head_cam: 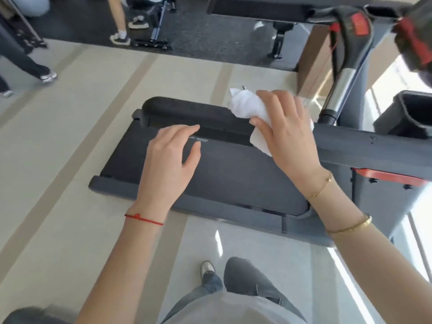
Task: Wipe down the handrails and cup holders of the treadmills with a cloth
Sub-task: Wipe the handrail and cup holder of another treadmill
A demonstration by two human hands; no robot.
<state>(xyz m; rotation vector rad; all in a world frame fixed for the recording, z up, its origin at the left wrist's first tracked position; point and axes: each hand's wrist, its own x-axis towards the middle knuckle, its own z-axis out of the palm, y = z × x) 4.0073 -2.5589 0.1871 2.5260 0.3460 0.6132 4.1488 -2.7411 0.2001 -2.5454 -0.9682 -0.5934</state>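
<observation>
A long black padded handrail (187, 109) of the treadmill runs across the middle of the view, ending in a rounded tip at the left. My right hand (287, 127) grips a white cloth (247, 106) and holds it wrapped over the handrail. My left hand (170, 157) hovers with relaxed fingers beside and below the rail, above the treadmill deck (233, 178), holding nothing. A black cup holder (406, 115) sits at the right on the console.
A chrome and black upright grip (343, 85) with a red safety tag (360, 25) rises at the upper right. Other people's legs (121, 22) and gym equipment stand on the dark floor at the back. My own legs and shoe (208, 270) are below on the pale floor.
</observation>
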